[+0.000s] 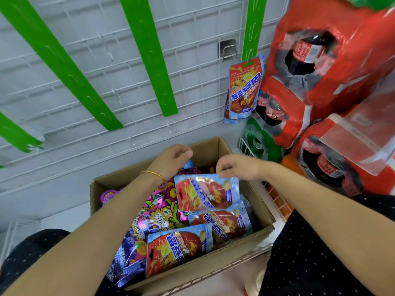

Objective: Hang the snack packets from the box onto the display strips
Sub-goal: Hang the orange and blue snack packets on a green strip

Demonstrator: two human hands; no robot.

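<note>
Fingers [222, 168] of the right hand [237, 167] pinch the top edge of a red-and-blue snack packet [205, 193], which lies tilted on the pile inside the cardboard box [213, 265], barely raised. The left hand [171, 160], wearing a gold bangle [154, 174], hovers just beside it over the far end of the box with its fingers curled. A blue corner shows under them, and I cannot tell whether they hold it. Around the pinched packet the box is well filled: more of the same red-and-blue kind sit toward the near wall, and shiny purple packets [158, 218] are heaped on the left side. On the white wire grid panel [192, 71] behind, the rightmost green display strip [253, 24] carries a hung packet [244, 88] at its lower end, possibly with a second behind it. The middle strip [147, 54], the long left strip [55, 60] and the partly seen strip at the far left [15, 133] hang bare as far as they show. The task looks barely started, with nearly the whole box left to hang. A small metal hook [227, 49] sits on the grid, and red shrink-wrapped packs of cola bottles [333, 60] are stacked to the right. What the box rests on is hidden, with dark dotted clothing [310, 253] on both sides of it.
</note>
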